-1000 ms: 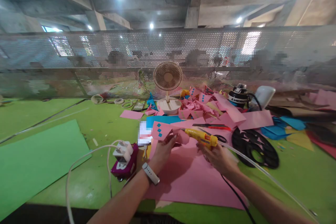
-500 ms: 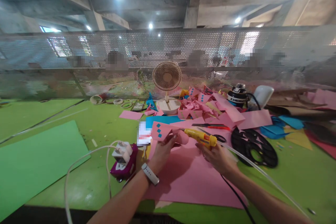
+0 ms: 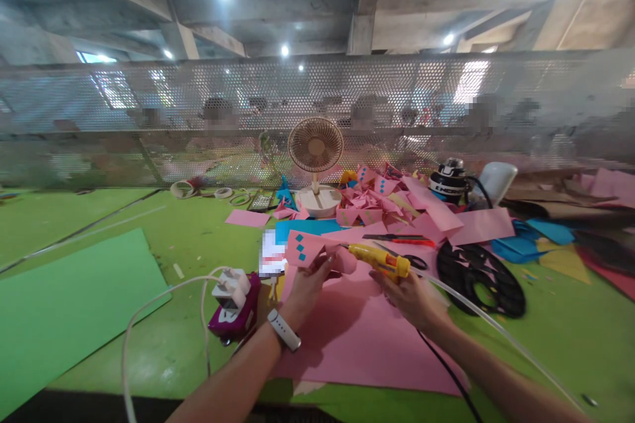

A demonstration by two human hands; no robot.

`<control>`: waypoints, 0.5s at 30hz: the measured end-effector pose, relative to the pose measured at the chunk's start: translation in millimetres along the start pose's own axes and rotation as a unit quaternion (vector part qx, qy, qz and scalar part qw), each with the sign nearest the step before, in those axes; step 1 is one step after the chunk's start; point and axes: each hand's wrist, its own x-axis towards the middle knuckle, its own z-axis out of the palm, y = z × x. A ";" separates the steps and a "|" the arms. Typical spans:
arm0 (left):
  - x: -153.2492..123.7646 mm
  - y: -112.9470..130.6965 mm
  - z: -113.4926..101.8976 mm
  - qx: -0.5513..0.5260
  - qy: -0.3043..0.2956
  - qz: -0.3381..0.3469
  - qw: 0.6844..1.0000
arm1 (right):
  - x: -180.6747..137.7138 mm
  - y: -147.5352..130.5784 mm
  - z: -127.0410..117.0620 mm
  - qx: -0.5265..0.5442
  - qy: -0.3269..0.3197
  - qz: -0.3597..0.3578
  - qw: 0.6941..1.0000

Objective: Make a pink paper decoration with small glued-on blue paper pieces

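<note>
My left hand (image 3: pixel 310 281), with a pale watch strap on the wrist, is closed on a folded pink paper piece (image 3: pixel 308 252) marked with blue diamonds. In my right hand (image 3: pixel 401 287) is a yellow hot glue gun (image 3: pixel 380 259), its nozzle pointing left at the paper's upper edge. Whether the nozzle touches the paper I cannot tell. A clear glue stick (image 3: pixel 476 310) runs out of the gun's rear toward the lower right. Under both hands lies a large pink sheet (image 3: pixel 367 350). Scissors (image 3: pixel 415 262) rest partly hidden behind the gun.
A purple power strip (image 3: pixel 235 317) with white plugs and cables sits left of my arm. Behind are a fan (image 3: pixel 315 145), a pink paper heap (image 3: pixel 370 198) and a black bottle (image 3: pixel 448 180). At right lies a black spool-like disc (image 3: pixel 481 281); at left, a green sheet (image 3: pixel 84 304).
</note>
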 end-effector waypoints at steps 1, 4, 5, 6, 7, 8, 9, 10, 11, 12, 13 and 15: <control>0.1 0.3 0.3 0.001 0.000 -0.001 1.000 | -0.1 -0.6 -0.2 -0.002 0.001 -0.001 1.000; 0.1 0.9 0.9 -0.001 0.000 -0.001 1.000 | 0.4 0.9 -0.7 -0.011 0.001 -0.006 1.000; 0.1 1.0 0.9 -0.002 -0.001 -0.001 1.000 | 0.7 2.6 -0.8 -0.011 0.002 -0.005 1.000; 0.0 1.0 0.9 -0.003 -0.003 -0.002 1.000 | 1.1 4.9 -0.9 -0.012 0.001 -0.002 1.000; -0.1 0.9 0.8 -0.005 -0.005 -0.003 1.000 | 1.7 7.4 -0.8 -0.012 0.001 -0.001 1.000; -0.2 0.9 0.6 -0.007 -0.005 -0.004 1.000 | 2.2 10.1 -0.7 -0.011 0.001 -0.001 1.000; -0.4 0.9 0.5 -0.007 -0.004 -0.005 1.000 | 2.8 12.7 -0.6 -0.010 0.001 -0.002 1.000; -0.5 0.9 0.4 -0.007 -0.005 -0.004 1.000 | 3.4 15.0 -0.4 -0.008 0.001 -0.004 1.000; -0.6 0.9 0.4 -0.005 -0.008 -0.001 1.000 | 4.0 16.9 -0.3 -0.005 0.001 -0.007 1.000; -0.7 1.0 0.3 -0.002 -0.012 0.002 1.000 | 4.5 18.2 -0.2 -0.001 0.001 -0.008 1.000; -0.8 1.1 0.4 0.001 -0.015 0.003 1.000 | 4.9 18.9 -0.2 0.001 0.000 -0.009 1.000; -0.9 1.3 0.8 0.002 -0.015 0.005 1.000 | 5.2 18.7 -0.2 0.001 0.000 -0.010 1.000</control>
